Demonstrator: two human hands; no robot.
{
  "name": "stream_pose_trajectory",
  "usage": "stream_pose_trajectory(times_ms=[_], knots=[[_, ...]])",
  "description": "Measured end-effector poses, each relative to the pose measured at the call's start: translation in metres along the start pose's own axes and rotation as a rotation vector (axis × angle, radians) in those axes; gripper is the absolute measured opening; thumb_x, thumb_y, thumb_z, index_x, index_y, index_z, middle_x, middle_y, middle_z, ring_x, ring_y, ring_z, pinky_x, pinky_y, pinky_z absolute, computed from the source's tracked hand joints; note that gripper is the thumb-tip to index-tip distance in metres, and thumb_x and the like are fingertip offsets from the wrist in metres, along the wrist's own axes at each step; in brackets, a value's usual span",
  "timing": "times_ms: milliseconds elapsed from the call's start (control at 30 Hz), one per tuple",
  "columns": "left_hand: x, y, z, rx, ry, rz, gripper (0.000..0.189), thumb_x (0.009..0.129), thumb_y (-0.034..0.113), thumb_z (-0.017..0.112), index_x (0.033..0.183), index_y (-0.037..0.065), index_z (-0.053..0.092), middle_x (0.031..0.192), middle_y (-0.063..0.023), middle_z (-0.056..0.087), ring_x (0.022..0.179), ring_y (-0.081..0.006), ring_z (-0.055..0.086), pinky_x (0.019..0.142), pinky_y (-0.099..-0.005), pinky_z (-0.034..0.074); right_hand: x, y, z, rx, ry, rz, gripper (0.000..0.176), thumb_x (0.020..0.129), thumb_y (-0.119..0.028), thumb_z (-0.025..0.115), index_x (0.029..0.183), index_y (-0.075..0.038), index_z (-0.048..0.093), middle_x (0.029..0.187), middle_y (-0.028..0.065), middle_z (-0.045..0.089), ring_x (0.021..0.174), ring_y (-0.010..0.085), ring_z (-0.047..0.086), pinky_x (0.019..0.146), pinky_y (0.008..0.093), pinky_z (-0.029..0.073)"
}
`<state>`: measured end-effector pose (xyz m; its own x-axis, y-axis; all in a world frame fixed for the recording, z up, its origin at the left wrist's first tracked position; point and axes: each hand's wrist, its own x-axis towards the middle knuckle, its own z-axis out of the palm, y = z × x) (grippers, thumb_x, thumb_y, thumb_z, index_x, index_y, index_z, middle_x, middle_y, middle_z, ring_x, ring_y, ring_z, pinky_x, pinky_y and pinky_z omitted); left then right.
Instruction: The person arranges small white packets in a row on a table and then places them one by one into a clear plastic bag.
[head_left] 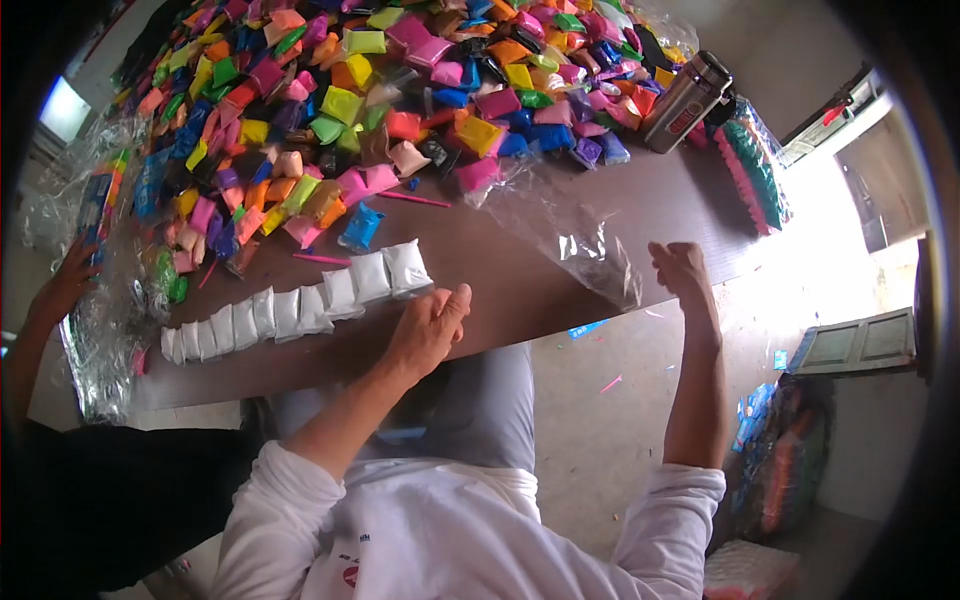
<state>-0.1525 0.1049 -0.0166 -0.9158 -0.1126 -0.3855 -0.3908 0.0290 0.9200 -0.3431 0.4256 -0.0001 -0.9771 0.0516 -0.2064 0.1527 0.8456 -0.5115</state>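
My left hand is closed, thumb over curled fingers, just beside the right end of a row of white packets. The packets stand side by side along the front of the table. My right hand is raised at the table's right front edge, its fingers curled in. What either hand may hold is hidden by the fingers. Close to the left of my right hand, a crumpled clear plastic bag lies across the table.
A heap of small coloured packets covers the back of the dark table. A steel flask and a bag of green and pink packets stand at right. Pink sticks lie mid-table. Another person's hand touches plastic wrap at left.
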Motion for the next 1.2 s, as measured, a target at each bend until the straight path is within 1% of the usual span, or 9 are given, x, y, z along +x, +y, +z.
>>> stream_pose_trajectory(times_ms=[100,433,533,633,700,800,867,967,1200], knots=[[0.001,-0.002,-0.002,0.006,-0.013,0.013,0.056,0.091,0.057,0.045,0.087,0.002,0.053,0.060,-0.0007,0.047,0.043,-0.0043,0.039,0.038,-0.0185,0.029,-0.037,-0.002,0.014,0.332,-0.070,0.011,0.041,0.083,-0.037,0.058,0.068,0.000,0.064,0.053,0.0066,0.058,0.047,0.0130,0.054,0.049,0.0293,0.043],[0.004,-0.002,-0.001,-0.051,0.004,0.015,0.060,0.089,0.061,0.042,0.089,0.002,0.052,0.067,-0.0026,0.047,0.044,-0.0039,0.036,0.039,-0.0171,0.029,-0.138,-0.038,0.052,0.286,-0.111,-0.120,0.037,0.087,-0.032,0.059,0.066,0.000,0.059,0.050,0.0044,0.052,0.048,0.0124,0.051,0.050,0.0296,0.041],[0.002,-0.002,-0.002,-0.060,0.006,0.022,0.058,0.090,0.060,0.043,0.089,0.003,0.052,0.068,-0.0027,0.047,0.045,-0.0035,0.036,0.039,-0.0167,0.029,-0.124,-0.036,0.043,0.212,0.585,-0.228,0.025,0.082,-0.026,0.066,0.080,-0.001,0.061,0.063,0.0073,0.058,0.057,0.0205,0.055,0.059,0.0338,0.045],[0.002,-0.004,-0.003,-0.094,0.011,-0.006,0.057,0.090,0.059,0.044,0.089,0.003,0.052,0.068,-0.0023,0.047,0.044,-0.0031,0.036,0.038,-0.0163,0.028,-0.061,-0.017,0.026,0.016,0.940,-0.190,0.058,0.080,-0.038,0.068,0.121,-0.001,0.050,0.116,0.0214,0.055,0.107,0.0356,0.053,0.091,0.0425,0.041],[0.002,-0.004,-0.004,-0.122,0.024,-0.021,0.055,0.090,0.058,0.045,0.090,0.004,0.052,0.068,-0.0022,0.048,0.043,-0.0031,0.038,0.037,-0.0161,0.028,-0.012,0.002,0.027,0.120,0.755,0.018,0.080,0.079,-0.055,0.060,0.129,0.005,0.041,0.123,0.0264,0.052,0.113,0.0389,0.051,0.096,0.0426,0.038],[0.002,-0.004,-0.005,-0.144,0.015,-0.015,0.054,0.090,0.058,0.045,0.090,0.004,0.053,0.068,-0.0019,0.049,0.043,-0.0032,0.039,0.036,-0.0162,0.029,0.015,0.005,0.028,0.185,0.536,0.151,0.069,0.079,-0.048,0.064,0.124,0.002,0.049,0.112,0.0220,0.060,0.103,0.0353,0.058,0.090,0.0405,0.043],[0.001,-0.002,-0.006,-0.144,0.025,-0.015,0.053,0.091,0.057,0.045,0.090,0.004,0.053,0.069,-0.0018,0.048,0.043,-0.0031,0.038,0.037,-0.0159,0.028,0.024,0.012,0.035,0.120,0.467,-0.090,0.047,0.080,-0.036,0.065,0.112,-0.002,0.060,0.098,0.0153,0.066,0.091,0.0267,0.063,0.081,0.0353,0.047],[0.003,-0.005,-0.005,-0.139,0.028,-0.013,0.053,0.091,0.057,0.044,0.091,0.004,0.053,0.070,-0.0016,0.048,0.043,-0.0028,0.038,0.037,-0.0154,0.028,0.028,0.017,0.041,0.326,0.341,-0.151,0.026,0.082,-0.021,0.063,0.101,-0.004,0.066,0.090,0.0107,0.067,0.084,0.0170,0.063,0.075,0.0292,0.047],[0.003,0.002,-0.004,-0.103,0.009,-0.017,0.056,0.091,0.058,0.041,0.096,0.004,0.052,0.073,-0.0018,0.047,0.044,-0.0023,0.037,0.036,-0.0150,0.027,0.005,0.017,0.024,0.462,0.242,-0.353,0.018,0.083,-0.009,0.062,0.100,-0.004,0.066,0.085,0.0034,0.066,0.080,0.0099,0.059,0.073,0.0248,0.046]])
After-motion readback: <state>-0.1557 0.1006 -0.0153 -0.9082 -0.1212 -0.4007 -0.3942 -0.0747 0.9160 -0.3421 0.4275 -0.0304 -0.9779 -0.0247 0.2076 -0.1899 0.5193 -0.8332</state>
